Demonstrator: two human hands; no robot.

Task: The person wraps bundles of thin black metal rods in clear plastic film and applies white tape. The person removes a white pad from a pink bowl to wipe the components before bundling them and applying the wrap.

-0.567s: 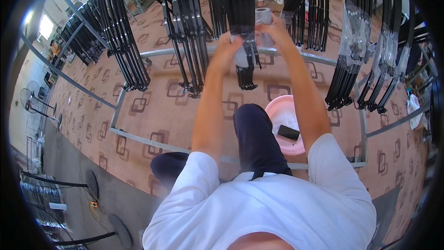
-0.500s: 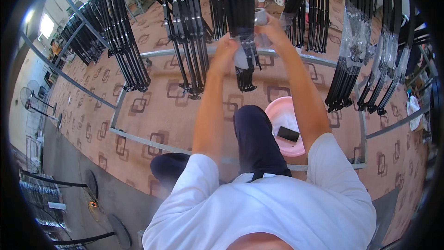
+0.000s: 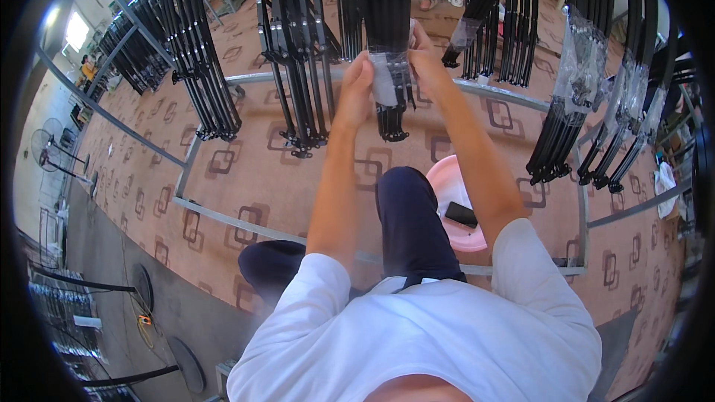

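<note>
A bundle of black metal tubes (image 3: 386,7) hangs in front of me, with clear plastic film (image 3: 385,78) around its lower part. Below the film the dark tube ends (image 3: 392,125) stick out. My left hand (image 3: 356,88) is closed at the bundle's left edge, thumb up against the film, fingers partly behind. My right hand (image 3: 426,67) is closed at the right edge at about the same height. Its fingertips reach behind the tubes, so whatever it holds there is hidden.
More black tube bundles hang to the left (image 3: 294,67) and right (image 3: 566,97), the right one film-wrapped. A pink basin (image 3: 469,242) holding a black phone (image 3: 461,214) stands by my knee. A grey metal frame (image 3: 246,231) runs around me. Fans (image 3: 52,145) stand far left.
My right hand has come down and in against the bundle; the pale roll it held is now out of sight. My left hand stays at the left edge, and the film lies flatter across the tubes.
</note>
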